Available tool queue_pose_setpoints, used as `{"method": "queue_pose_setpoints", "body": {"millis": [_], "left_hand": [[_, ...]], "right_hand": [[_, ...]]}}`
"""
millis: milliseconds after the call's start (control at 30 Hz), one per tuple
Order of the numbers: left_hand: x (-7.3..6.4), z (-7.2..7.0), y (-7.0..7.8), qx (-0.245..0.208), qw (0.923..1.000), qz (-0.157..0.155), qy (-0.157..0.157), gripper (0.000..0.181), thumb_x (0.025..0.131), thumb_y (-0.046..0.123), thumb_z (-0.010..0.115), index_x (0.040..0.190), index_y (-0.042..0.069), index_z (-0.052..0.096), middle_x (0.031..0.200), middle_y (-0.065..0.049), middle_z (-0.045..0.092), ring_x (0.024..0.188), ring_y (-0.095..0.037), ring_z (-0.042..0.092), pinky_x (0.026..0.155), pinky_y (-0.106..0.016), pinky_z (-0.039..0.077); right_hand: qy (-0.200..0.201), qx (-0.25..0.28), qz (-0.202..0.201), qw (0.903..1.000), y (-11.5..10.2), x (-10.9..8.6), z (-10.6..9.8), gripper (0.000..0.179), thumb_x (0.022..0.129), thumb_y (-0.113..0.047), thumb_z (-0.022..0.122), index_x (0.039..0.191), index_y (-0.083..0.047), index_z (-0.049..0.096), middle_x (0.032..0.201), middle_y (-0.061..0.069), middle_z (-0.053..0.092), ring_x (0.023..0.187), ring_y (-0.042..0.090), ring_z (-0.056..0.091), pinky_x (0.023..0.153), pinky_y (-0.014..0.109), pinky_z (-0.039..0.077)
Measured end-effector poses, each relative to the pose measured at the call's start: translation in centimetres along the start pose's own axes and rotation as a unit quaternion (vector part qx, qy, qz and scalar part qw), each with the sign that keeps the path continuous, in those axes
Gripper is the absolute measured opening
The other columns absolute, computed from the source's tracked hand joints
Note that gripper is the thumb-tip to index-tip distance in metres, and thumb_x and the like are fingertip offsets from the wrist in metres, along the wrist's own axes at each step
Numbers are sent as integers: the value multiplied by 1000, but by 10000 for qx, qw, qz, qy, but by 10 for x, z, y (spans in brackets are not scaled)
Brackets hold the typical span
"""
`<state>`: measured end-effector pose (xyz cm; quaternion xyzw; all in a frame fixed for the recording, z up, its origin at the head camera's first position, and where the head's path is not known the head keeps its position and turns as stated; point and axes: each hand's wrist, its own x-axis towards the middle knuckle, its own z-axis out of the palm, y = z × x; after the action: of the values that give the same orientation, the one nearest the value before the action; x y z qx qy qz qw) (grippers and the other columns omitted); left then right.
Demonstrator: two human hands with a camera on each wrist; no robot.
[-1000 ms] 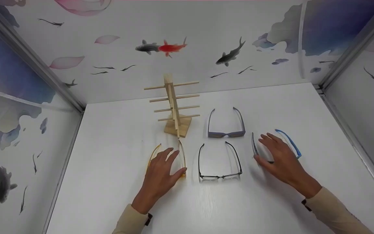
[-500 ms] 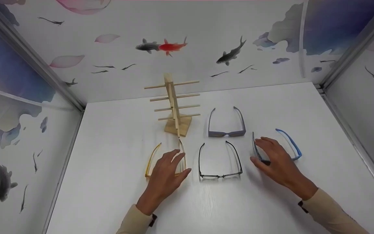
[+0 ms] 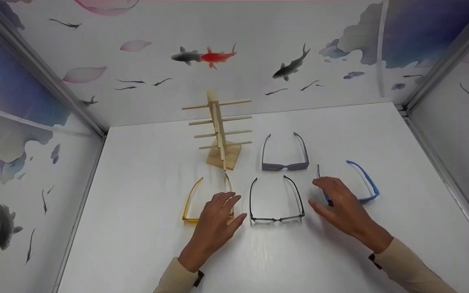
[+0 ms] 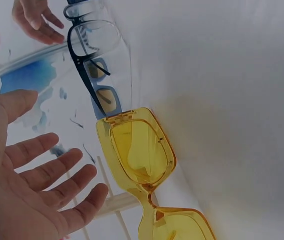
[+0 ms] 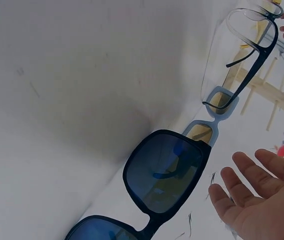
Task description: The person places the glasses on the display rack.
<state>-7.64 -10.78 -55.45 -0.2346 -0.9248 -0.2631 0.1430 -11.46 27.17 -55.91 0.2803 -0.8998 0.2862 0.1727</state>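
While holding the left hand [image 3: 215,215] over the near right corner of the translucent yellow glasses with squarish lenses [image 4: 140,150], note fingers loosely spread, pinching nothing. See the right hand [image 3: 343,207] likewise, fingers apart and slightly bent, gripping nothing, over part of the dark-fronted sunglasses with blue lenses and blue temples [image 5: 167,172]. Find both pairs lying on the white tabletop [image 3: 136,195], fronts nearer and temples pointing away, with the black-framed clear glasses [image 3: 277,220] between and the grey-blue sunglasses [image 3: 285,167] farther back. For handling at this point, presumably placing or straightening the outer pairs, best to work at the hinge corners rather than on the lenses, avoiding smudges. Turn the blue pair, lying slightly askew, with light, even pressure on both sides. Before drawing away, lift clear of the thin temples, so as not to snag or twist a frame. On the left, mind the pale wooden stand [image 3: 220,134] just behind the yellow pair, with a low forward peg [image 3: 223,158] close to a temple tip.
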Motion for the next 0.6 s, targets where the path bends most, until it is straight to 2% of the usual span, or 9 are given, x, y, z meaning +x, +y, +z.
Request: {"method": "queue_pose_setpoints", "body": {"millis": [133, 267, 400, 433, 500, 600], "left_hand": [[1, 1, 7, -89, 10000, 8, 38, 47, 98, 27, 87, 137, 6, 73, 136, -10, 71, 131, -27, 64, 99, -48, 59], [0, 2, 14, -289, 9996, -21, 1, 46, 98, 24, 87, 137, 5, 72, 138, -11, 70, 132, -26, 64, 106, -44, 59], [-2, 5, 22, -534, 9985, -99, -57, 46, 99, 23, 87, 138, 3, 71, 139, -13, 68, 133, -26, 64, 107, -42, 60], [-2, 5, 23, -584, 9982, -128, -72, 46, 99, 22, 86, 138, 2, 71, 140, -13, 68, 134, -26, 64, 106, -42, 60], [-3, 7, 27, -698, 9973, -214, -121, 45, 100, 21, 85, 138, 2, 71, 141, -15, 67, 135, -27, 64, 107, -42, 60], [-3, 9, 32, -912, 9947, -394, -272, 45, 102, 20, 83, 141, 1, 69, 144, -17, 66, 137, -29, 62, 110, -44, 58]], "right_hand": [[-71, 46, -4, 10000, -5, -2, 2, 57, 90, -11, 91, 140, 3, 68, 138, 19, 69, 129, 35, 66, 118, 5, 27], [-168, 168, 150, 9996, -10, -4, 3, 58, 92, -12, 90, 144, 2, 67, 141, 17, 69, 131, 35, 67, 117, 5, 27], [-245, 189, 254, 9992, -13, -5, 5, 59, 93, -12, 89, 145, 1, 66, 143, 17, 69, 132, 36, 67, 117, 7, 28], [-261, 161, 274, 9992, -14, -5, 5, 59, 93, -13, 89, 145, 0, 66, 144, 16, 69, 132, 36, 67, 117, 9, 31], [-273, 130, 288, 9991, -15, -6, 7, 59, 93, -12, 90, 145, 1, 66, 143, 17, 69, 128, 36, 70, 114, 18, 45], [-310, 247, 341, 9986, -16, -7, 9, 58, 93, -10, 89, 144, 2, 65, 142, 19, 69, 118, 35, 75, 103, 38, 61]]}}
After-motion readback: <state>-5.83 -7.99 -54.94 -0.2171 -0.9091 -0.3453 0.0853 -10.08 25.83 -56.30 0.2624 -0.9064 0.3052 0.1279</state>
